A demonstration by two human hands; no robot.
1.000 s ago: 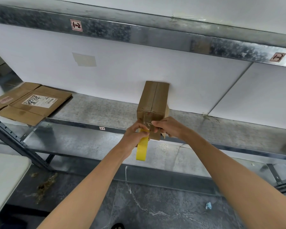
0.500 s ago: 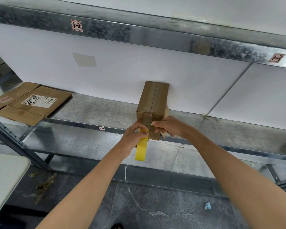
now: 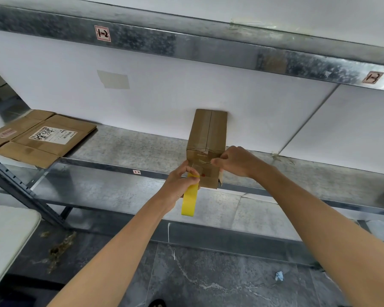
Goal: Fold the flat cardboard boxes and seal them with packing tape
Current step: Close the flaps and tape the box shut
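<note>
Left hand: fingers clasp tape roll.
Right hand: fingers pinch a thin strip, perhaps tape, at box.
Risk: uneven pull wrinkles seal or tips box.

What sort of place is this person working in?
Probably a storeroom or warehouse packing area: grey galvanised metal shelving with small numbered stickers, flattened brown cardboard boxes lying on the shelf, and a small folded brown cardboard box being sealed from a yellow tape roll.
</note>
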